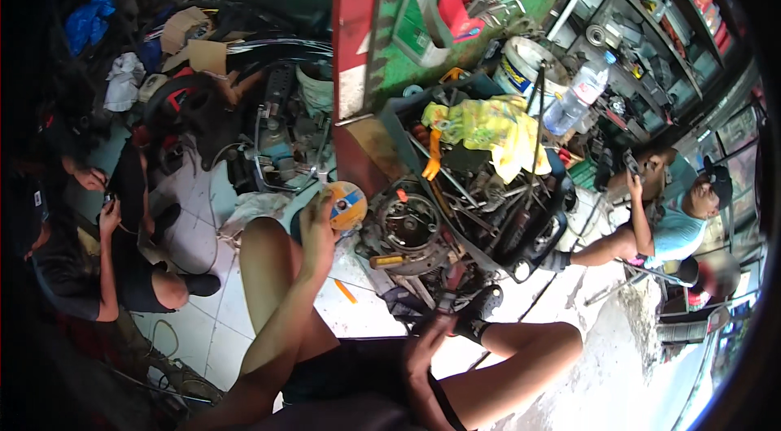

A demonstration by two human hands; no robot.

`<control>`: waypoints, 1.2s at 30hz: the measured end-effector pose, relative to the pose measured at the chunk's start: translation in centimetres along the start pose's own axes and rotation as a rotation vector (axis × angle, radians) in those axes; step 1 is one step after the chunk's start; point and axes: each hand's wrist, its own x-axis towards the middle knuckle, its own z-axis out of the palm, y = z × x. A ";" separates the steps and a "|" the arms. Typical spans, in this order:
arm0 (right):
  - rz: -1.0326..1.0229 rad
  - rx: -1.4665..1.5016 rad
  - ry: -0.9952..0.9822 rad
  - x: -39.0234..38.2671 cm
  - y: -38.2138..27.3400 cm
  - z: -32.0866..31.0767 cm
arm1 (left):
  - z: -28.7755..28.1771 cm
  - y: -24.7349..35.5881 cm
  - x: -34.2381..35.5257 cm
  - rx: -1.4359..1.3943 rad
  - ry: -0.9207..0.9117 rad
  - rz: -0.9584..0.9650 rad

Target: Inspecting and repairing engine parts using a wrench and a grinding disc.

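Note:
My left hand [317, 229] is raised above my knee, its fingers closed round a flat round thing with an orange and blue face [349, 205]; its exact kind does not show. My right hand [429, 339] is low between my legs, closed round a dark tool-like piece [447, 299] that points away from me, partly hidden and hard to make out. In front of me lies a greasy round metal housing [409, 219] with an orange bit on it. A yellow strip-like piece [387, 261] rests at its near edge.
A dark tray [399, 118] heaped with metal parts, rods and a yellow cloth [492, 130] stands ahead. An orange stick [345, 291] lies on the white tiles. People sit at left [77, 268] and right [683, 224]. A bucket [521, 73] and plastic bottle [579, 93] are behind.

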 end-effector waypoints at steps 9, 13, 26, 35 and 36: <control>-0.121 0.180 0.113 4.9 -7.1 1.9 | 0.1 0.4 -0.1 -0.036 0.035 0.103; -0.007 0.069 0.009 4.0 -2.8 0.6 | 0.1 0.3 0.1 -0.057 -0.043 0.115; -0.103 0.168 0.095 6.3 -5.5 0.6 | -0.4 -1.8 1.2 -0.027 -0.015 0.096; 0.098 -0.177 -0.287 -0.6 -1.3 0.5 | -1.4 -0.8 1.0 0.041 -0.049 0.041; 0.110 -0.134 -0.254 -1.0 -0.7 0.4 | -1.4 -0.9 1.0 0.036 -0.032 0.046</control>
